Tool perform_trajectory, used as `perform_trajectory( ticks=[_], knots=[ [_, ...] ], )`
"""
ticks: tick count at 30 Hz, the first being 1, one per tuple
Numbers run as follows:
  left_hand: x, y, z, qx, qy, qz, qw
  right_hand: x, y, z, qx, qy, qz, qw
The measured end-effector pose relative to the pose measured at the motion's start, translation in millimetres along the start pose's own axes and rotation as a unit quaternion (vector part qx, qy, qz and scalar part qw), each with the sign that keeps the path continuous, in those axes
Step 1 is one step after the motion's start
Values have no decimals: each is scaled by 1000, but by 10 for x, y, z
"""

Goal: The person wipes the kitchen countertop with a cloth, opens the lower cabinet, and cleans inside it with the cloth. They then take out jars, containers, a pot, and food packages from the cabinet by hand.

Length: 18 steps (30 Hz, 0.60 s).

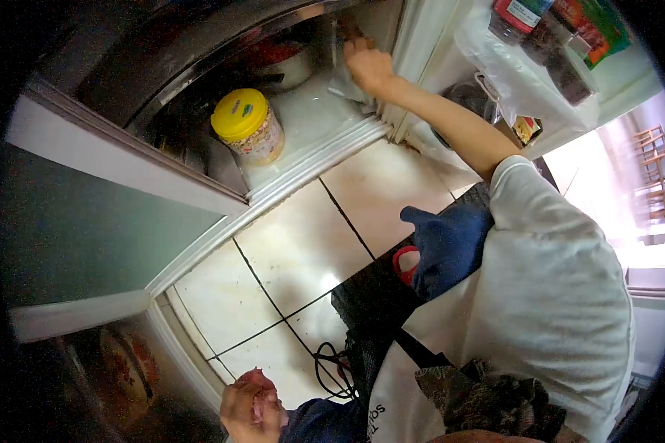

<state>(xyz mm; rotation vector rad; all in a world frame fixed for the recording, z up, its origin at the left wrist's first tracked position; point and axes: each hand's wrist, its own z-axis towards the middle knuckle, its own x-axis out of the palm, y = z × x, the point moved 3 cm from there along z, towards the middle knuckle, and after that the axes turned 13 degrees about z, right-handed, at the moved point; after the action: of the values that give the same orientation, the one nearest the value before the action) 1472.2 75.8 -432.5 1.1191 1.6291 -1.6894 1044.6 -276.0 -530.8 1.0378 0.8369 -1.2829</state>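
My right hand (368, 68) reaches into the upper part of an open low cabinet, its fingers bent against something at the inner side wall that I cannot make out. At the bottom left, my left hand (250, 410) is closed around a crumpled pink cloth (260, 391). A jar with a yellow lid (240, 114) stands on the cabinet's pale, plastic-covered floor (314, 122), left of my right hand. Behind the jar, a red and white item (292, 63) sits in shadow.
Plastic bags and jars (521, 18) lie on a shelf at the upper right. A cabinet door (111, 221) is on the left. Black cable loops (332, 369) rest on the tiled floor (295, 258). Wooden chairs (652, 159) stand at the far right.
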Motion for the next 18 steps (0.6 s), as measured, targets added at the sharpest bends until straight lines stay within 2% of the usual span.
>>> perform_trajectory(
  ticks=[5,8,10,11,13,14,16,18],
  knots=[
    [-28,13,-33,-2,-13,26,1000,13,-8,-58,-94,-22,-29,995],
    [-33,-12,28,4,2,77,997,110,-41,-17,-39,-15,-79,996],
    [-71,-128,-5,83,-60,90,991,154,-73,-5,3,45,-30,999],
    [-4,-106,-57,-85,9,-18,996,124,-61,-38,1,47,-30,998],
    [-32,-136,-69,-100,18,-33,994,51,-6,-114,-75,51,-49,995],
    [-34,-147,-81,-111,24,-48,992,120,-41,-101,-77,51,-48,995],
    [-21,-122,-116,-119,5,-47,992,306,-154,-14,-91,-49,-95,990],
    [-89,-228,-51,41,-54,86,994,217,-231,8,-116,-45,-98,987]
  ],
)
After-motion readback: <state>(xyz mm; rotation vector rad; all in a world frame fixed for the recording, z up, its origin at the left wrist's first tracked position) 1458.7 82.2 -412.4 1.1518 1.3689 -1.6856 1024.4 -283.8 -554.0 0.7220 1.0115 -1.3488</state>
